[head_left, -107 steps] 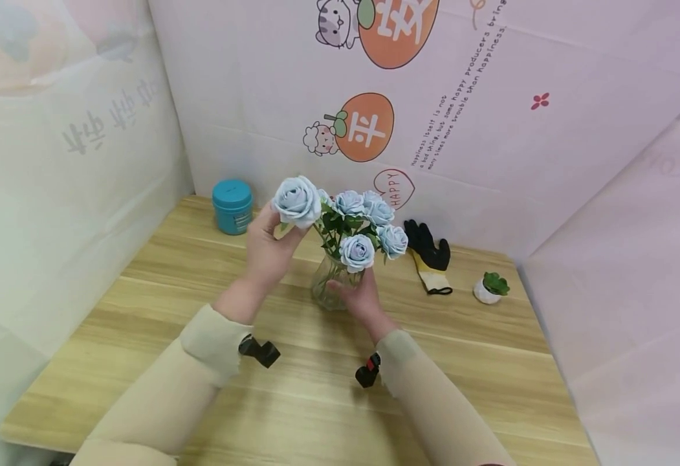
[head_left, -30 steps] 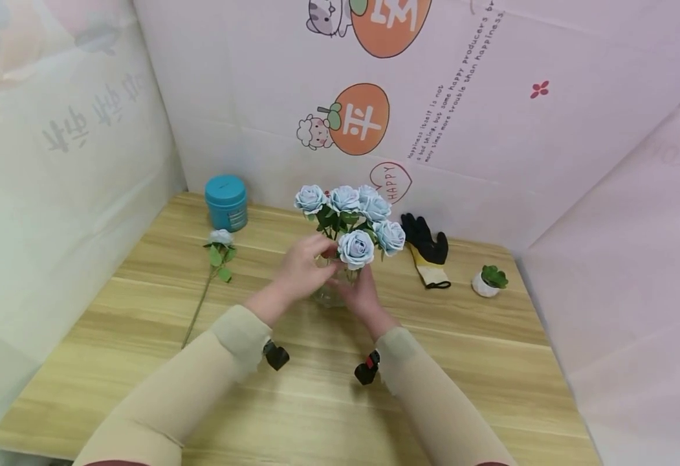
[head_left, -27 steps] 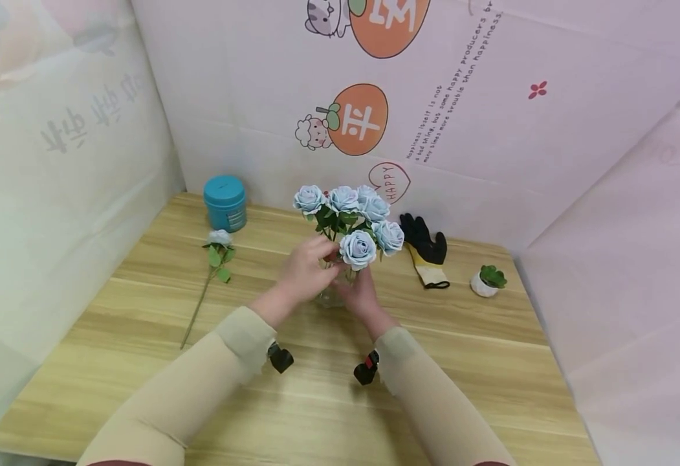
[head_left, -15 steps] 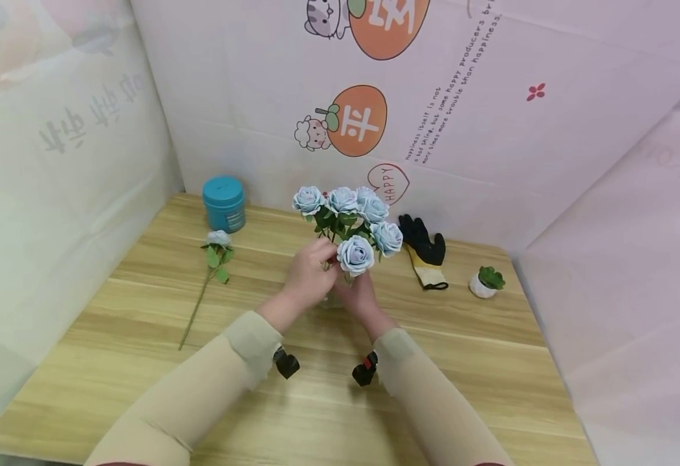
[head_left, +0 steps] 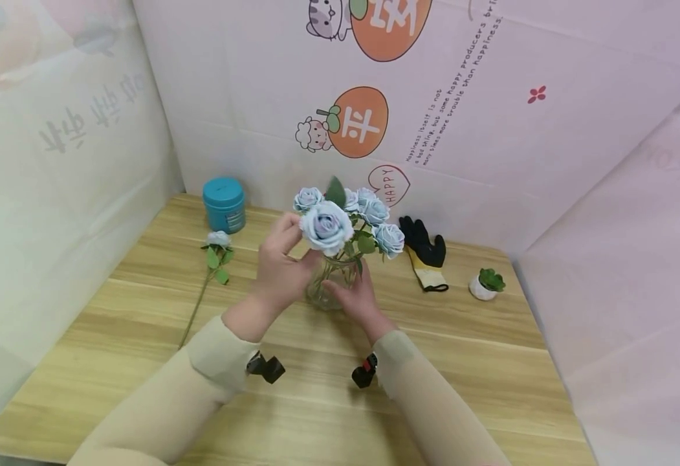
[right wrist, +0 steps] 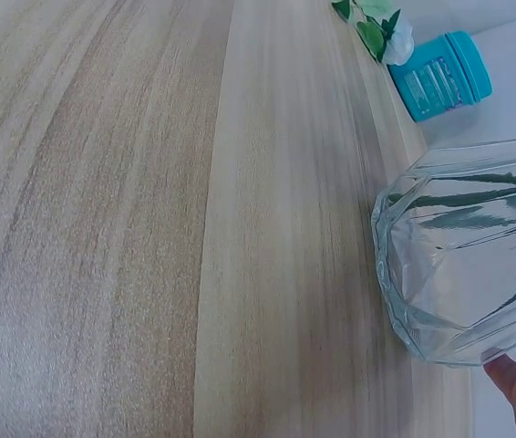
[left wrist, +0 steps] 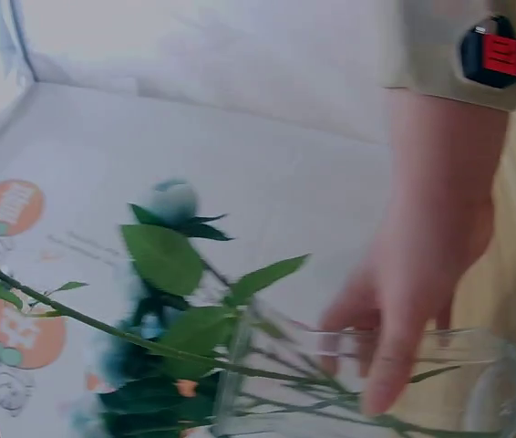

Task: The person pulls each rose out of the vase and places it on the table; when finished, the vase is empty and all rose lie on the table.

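Observation:
My left hand [head_left: 281, 265] pinches a pale blue rose [head_left: 327, 228] by its stem, close under the bloom. In the left wrist view the leafy green stem [left wrist: 139, 342] of that rose slants down into the glass vase [left wrist: 504, 392]. My right hand [head_left: 357, 294] grips the side of the clear vase [head_left: 319, 294], its thumb across the front. Several other pale blue roses [head_left: 389, 239] stand in the vase behind the held one. The right wrist view has the faceted vase base [right wrist: 404, 301], with fingertips at its lower edge.
A single rose [head_left: 219, 240] lies on the wooden table [head_left: 310, 401], its stem pointing toward me. Behind it stands a blue lidded jar [head_left: 224, 205]. A black-and-yellow glove [head_left: 427, 249] and a small potted succulent [head_left: 485, 283] are at the right. Printed sheets wall the table.
The rose first held by my left hand now lies on the table at left. My left hand has since taken the front rose and raised it up and left. My right hand stays on the vase.

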The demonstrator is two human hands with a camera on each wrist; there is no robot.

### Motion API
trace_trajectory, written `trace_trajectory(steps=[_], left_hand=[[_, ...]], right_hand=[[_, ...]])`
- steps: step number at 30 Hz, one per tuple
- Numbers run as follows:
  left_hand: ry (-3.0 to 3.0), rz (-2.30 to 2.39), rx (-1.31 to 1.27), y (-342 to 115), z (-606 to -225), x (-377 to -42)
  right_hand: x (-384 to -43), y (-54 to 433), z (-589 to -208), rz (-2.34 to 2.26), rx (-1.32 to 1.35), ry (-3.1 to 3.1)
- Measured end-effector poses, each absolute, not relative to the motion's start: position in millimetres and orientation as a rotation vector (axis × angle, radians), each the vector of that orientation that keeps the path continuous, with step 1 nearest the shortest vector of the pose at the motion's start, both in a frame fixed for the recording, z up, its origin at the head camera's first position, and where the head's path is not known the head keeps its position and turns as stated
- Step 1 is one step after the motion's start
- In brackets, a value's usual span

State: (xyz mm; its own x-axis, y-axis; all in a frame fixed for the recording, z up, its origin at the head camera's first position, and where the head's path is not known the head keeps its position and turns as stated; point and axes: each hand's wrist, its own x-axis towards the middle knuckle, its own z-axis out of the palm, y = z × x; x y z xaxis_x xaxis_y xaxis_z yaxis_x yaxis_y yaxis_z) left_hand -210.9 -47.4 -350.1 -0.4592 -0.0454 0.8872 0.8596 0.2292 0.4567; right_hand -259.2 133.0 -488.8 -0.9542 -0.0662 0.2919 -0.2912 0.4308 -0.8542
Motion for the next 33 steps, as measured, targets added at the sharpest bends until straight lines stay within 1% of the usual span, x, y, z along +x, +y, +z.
trace_trajectory(steps=[10,14,18,22,25,30,33], left_hand=[[-1.249,-1.459,-0.543,-86,-313,-202],[-1.211,-1.500,-0.404,-106,-308,-204],[-1.344,-1.497,-0.265,-128,-312,-207],[-1.654,-1.470,-0.094,-147,-324,-214],[-1.959,-1.470,-0.007,-159,-342,-226],[-2.485,-1.466,-0.025,-176,-386,-258],[-2.684,-1.432,-0.045,-182,-416,-278]], right_hand=[[-258,134,-488,1.548,0.276,-2.520],[-258,135,-488,1.563,0.253,-2.523],[-258,134,-486,1.585,0.243,-2.534],[-259,134,-487,1.593,0.242,-2.524],[-259,134,-488,1.586,0.227,-2.529],[-258,133,-489,1.584,0.208,-2.544],[-258,132,-489,1.609,0.199,-2.546]])
